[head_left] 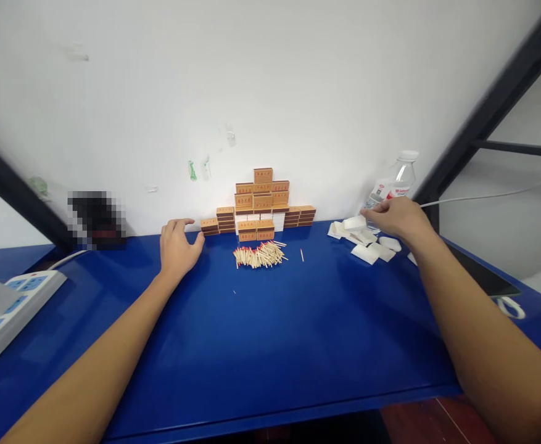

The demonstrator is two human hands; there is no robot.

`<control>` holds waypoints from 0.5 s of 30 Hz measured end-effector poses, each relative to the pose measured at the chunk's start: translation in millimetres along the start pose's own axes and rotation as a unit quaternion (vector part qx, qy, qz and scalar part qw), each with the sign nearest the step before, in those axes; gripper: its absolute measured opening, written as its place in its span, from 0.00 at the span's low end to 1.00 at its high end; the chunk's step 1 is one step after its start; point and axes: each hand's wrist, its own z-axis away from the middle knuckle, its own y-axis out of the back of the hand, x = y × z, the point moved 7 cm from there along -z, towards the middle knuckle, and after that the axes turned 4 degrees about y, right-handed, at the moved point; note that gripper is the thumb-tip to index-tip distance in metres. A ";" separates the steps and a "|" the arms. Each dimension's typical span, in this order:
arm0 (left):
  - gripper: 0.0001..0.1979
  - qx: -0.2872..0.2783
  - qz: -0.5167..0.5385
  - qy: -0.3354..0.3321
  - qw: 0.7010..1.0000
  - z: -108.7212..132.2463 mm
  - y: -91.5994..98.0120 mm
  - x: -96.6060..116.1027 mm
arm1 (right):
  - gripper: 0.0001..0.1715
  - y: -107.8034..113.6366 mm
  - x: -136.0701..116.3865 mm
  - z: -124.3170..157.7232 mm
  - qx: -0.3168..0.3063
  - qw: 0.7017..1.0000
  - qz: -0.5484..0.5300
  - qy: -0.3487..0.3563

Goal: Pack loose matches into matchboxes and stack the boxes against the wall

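Note:
Several matchboxes (263, 201) are stacked in a stepped pile against the wall, lower at both sides and topped by a single box. Loose matches (260, 254) lie heaped in front, with one match (302, 254) apart on the right. My left hand (181, 248) rests on the blue table just left of the stack, thumb and fingers apart, holding nothing. Over a group of white matchbox trays (365, 253) at the right is my right hand (397, 217); its fingers are pinched at a white tray (354, 223).
A clear plastic bottle (405, 169) stands behind my right hand. A white power strip (18, 308) lies at the left edge of the blue table (270, 351). A dark flat device (478, 271) and a white cable loop (511, 307) lie at the right.

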 end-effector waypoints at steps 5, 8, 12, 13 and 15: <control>0.22 -0.029 0.032 0.022 0.999 -3.1 -10.2 -13.4 | 0.17 -6.4 -18.2 12.9 0.026 0.990 0.132 0.044; 0.25 -0.065 0.062 0.021 0.996 -5.3 -18.5 -16.4 | 0.15 -10.6 -40.8 25.1 0.075 0.982 0.131 0.112; 0.29 -0.118 0.118 0.027 0.986 -5.3 -31.6 -18.7 | 0.16 -28.4 -68.2 43.6 0.078 0.973 0.106 0.188; 0.30 -0.125 0.128 0.026 0.983 -5.2 -34.3 -18.8 | 0.16 -33.5 -73.2 47.7 0.074 0.971 0.101 0.203; 0.30 -0.134 0.144 0.024 0.980 -5.7 -39.0 -18.9 | 0.16 -41.9 -79.8 54.1 0.068 0.967 0.096 0.227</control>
